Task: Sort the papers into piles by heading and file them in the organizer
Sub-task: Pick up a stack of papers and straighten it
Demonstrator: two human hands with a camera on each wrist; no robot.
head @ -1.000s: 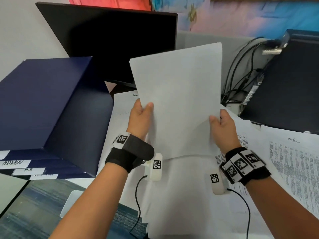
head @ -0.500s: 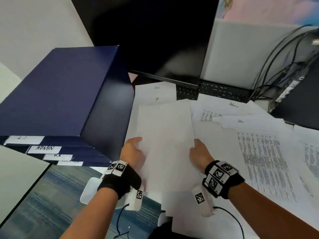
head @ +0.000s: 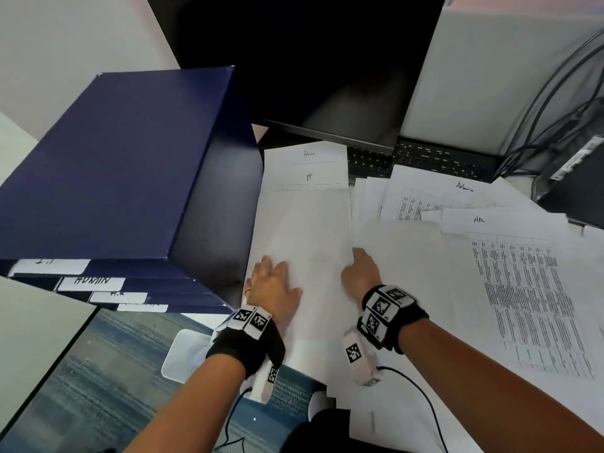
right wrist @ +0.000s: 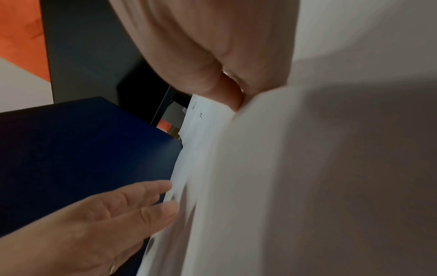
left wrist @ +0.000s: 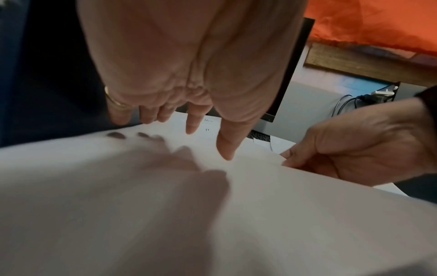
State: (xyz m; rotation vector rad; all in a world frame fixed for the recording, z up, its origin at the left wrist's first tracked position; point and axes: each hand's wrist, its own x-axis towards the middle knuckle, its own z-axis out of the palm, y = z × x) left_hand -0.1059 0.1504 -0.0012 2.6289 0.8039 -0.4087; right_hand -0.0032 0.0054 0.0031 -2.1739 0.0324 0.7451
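Observation:
A blank-backed white sheet (head: 304, 237) lies on the paper pile just right of the navy organizer (head: 114, 171). My left hand (head: 271, 281) is spread over the sheet's near left part with straight fingers (left wrist: 191, 123). At the sheet's right edge my right hand (head: 358, 266) pinches it between thumb (right wrist: 227, 93) and fingers. Beyond the sheet, papers headed "Admin" (head: 309, 154) and "IT" (head: 309, 177) stick out. The organizer's front slots carry white labels, among them "ADMIN" (head: 91, 282).
More sheets fan out to the right, one headed "Admin" (head: 464, 187) and one "HR" (head: 478, 220). A keyboard (head: 425, 158) and a dark monitor (head: 327, 76) stand behind. Cables (head: 555, 109) and a black case fill the far right. A white mouse (head: 183, 358) lies near my left wrist.
The sheet, held upright in both hands a second ago, has come down flat onto the pile beside the organizer. My left hand has let go and now spreads over it.

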